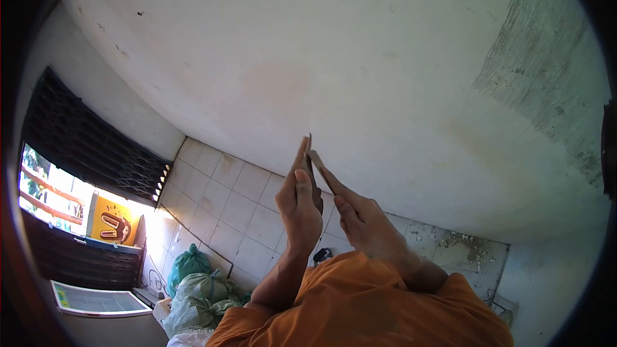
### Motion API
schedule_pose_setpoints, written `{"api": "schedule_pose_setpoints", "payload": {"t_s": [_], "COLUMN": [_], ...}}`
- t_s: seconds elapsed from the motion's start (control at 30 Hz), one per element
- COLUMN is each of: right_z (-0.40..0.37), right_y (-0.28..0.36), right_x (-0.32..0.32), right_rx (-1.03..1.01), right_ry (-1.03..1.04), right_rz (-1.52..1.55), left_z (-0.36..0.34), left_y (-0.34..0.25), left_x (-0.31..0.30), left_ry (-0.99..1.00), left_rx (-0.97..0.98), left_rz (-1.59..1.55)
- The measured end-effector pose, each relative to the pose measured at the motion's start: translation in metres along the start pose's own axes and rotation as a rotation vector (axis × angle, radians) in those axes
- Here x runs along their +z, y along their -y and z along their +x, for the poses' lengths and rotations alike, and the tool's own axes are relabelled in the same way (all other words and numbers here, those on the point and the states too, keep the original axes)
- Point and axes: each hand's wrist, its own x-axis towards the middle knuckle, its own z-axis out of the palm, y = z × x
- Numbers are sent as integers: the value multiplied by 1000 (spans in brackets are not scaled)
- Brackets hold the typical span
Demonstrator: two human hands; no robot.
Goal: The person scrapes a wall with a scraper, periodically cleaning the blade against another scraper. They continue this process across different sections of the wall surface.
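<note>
In the middle of the view, my left hand (300,209) is raised with its fingers pointing up, closed on a thin, flat, dark piece (309,162) seen edge-on. Its thumb presses on the near side. My right hand (369,228) comes in from the lower right, wrapped round a slim flat tool (323,177) with a dark edge. This tool slants up to the left, its tip right at the left hand's piece. Both hands are in front of a pale wall (398,103); I cannot tell the exact kind of either tool.
At upper right the wall has a grey, scraped patch (540,58). Paint flakes (466,244) lie on the tiled floor (234,218). Tied plastic bags (202,289) stand at lower left, near a white-topped freezer (103,299), a dark folding gate (90,132) and a yellow box (114,218).
</note>
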Motion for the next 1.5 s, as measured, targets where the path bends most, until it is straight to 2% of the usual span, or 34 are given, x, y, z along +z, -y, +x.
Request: {"api": "schedule_pose_setpoints", "payload": {"t_s": [0.07, 0.13, 0.2, 0.27, 0.3, 0.33, 0.4, 0.5, 0.53, 0.57, 0.63, 0.67, 0.77, 0.8, 0.9, 0.97, 1.03, 1.1, 1.17, 1.2, 1.27, 1.3, 1.33, 1.4, 1.43, 1.5], "right_z": [-10, -19, -9, 7, 6, 1, -11, -23, -19, -12, 6, 0, -12, -9, 18, 13, 7, 4, 9, 2, -4, -8, -11, -9, -7, -8], "right_y": [-2, -9, -14, -19, -16, -12, -4, -11, -16, -25, -30, -22, -28, -25, -54, -46, -49, -62, -77, -51, -47, -46, -42, -42, -40, -38], "right_x": [6, 17, 8, -5, -5, -4, -2, 7, 12, 9, -5, -10, 10, 11, -21, -24, -14, -6, 7, 12, 19, 23, 30, 27, 23, 21], "right_rx": [-54, -176, -63, 25, 6, -11, 17, -72, -83, 22, 226, 194, -93, -91, 200, 117, 60, -45, -133, -152, -232, -270, -260, -147, -93, -106], "right_ry": [25, 33, -51, -167, -165, -158, -128, 81, 29, -17, -120, -119, -43, -113, -272, -309, -341, -329, -323, -321, -260, -232, -258, -298, -320, -329], "right_rz": [-64, -78, 33, 45, 43, 38, 84, 45, -47, -19, 39, 46, -40, -70, -13, 115, 270, 190, 167, 46, -187, -302, -337, -367, -383, -489], "left_z": [-5, -5, -16, -30, -33, -26, -4, -8, -11, -15, -23, -23, -21, -24, -43, -30, -18, -9, -12, -13, -14, -14, -14, -21, -27, -25], "left_y": [-5, -8, -11, -8, -7, 3, 8, 9, 5, 0, -6, -6, -5, -1, -15, 1, 6, 9, 4, 5, 6, 4, 0, 5, 16, 26], "left_x": [0, -3, -6, -2, -1, -3, -19, -18, -18, -17, -18, -17, -13, -18, -15, -15, -21, -23, -6, -2, 4, 5, 6, 7, 6, 3], "left_ry": [-18, -31, 7, 70, 100, -33, -169, 13, 16, 24, 109, 108, 43, 84, 320, 163, 74, 40, 47, 55, 87, 95, 103, 139, 168, 149], "left_rx": [-102, -34, -128, -115, -107, 8, -24, 7, -58, -125, -119, -129, -218, -209, -246, -142, -137, -65, 84, 109, 162, 71, -22, -27, 64, 53], "left_rz": [-60, -5, -140, -10, 55, 48, -89, -9, -67, -126, -23, -6, -8, -39, 18, 50, 17, 36, 118, 147, 205, 169, 132, 188, 279, 286]}}
